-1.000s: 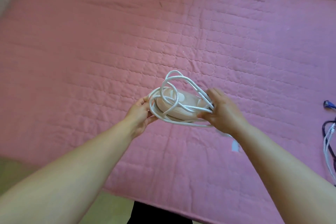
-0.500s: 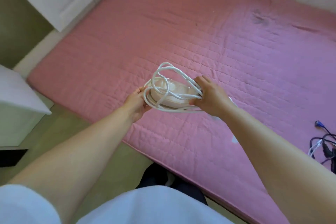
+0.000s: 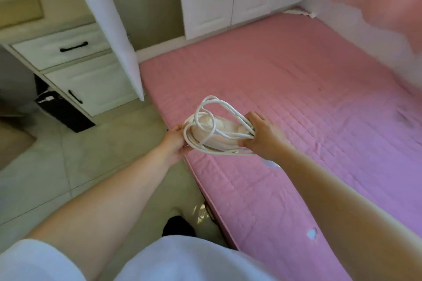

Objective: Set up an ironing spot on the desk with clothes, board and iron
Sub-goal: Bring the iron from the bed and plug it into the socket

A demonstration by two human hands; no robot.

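Both arms outstretched: left hand point(image 3: 174, 141) and right hand point(image 3: 262, 137) grip what looks like a cord-wrapped iron point(image 3: 217, 130).

Views: only one, head-worn, wide-angle.
Position: sitting at head height, above both outstretched forearms.
Direction: looking forward and steeply down, toward the edge of the pink quilted mat point(image 3: 296, 102) and the tiled floor point(image 3: 57, 166).
Nearness: framing the left hand point(image 3: 174, 141) and right hand point(image 3: 265, 136) close, near centre; white cabinets point(image 3: 219, 0) lying well beyond.
Distortion: bending straight lines toward the borders.
Overlap: none, being a single view.
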